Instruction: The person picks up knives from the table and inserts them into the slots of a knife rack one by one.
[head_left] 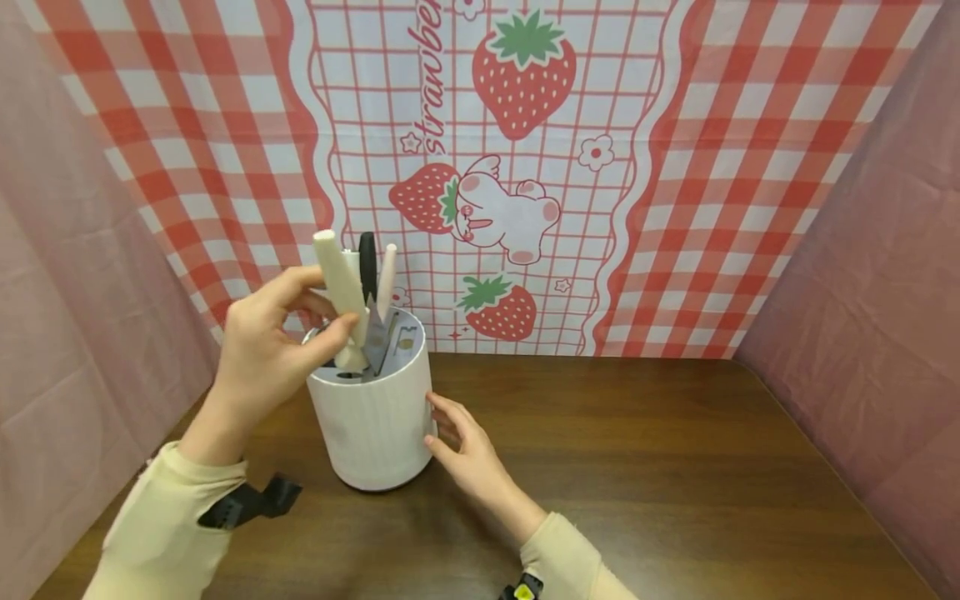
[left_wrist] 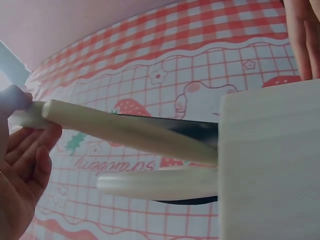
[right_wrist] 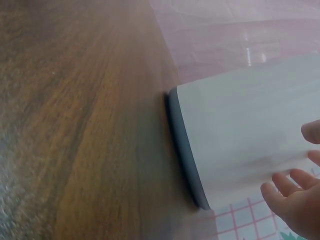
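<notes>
A white round knife block stands on the table, several handles rising from its grey slotted top. My left hand pinches the cream handle of a knife between thumb and fingers, above the block. Its blade shows over a slot, the lower end hidden inside. In the left wrist view, another cream handle sticks out beside it. My right hand is at the block's right side, fingers loosely extended with the tips right at the wall. The right wrist view shows those fingers beside the white wall.
A black handle and a pale pink-white handle stand at the back of the block. The brown wooden table extends to the right. A strawberry-print checked cloth hangs behind, with pink cloth at the sides.
</notes>
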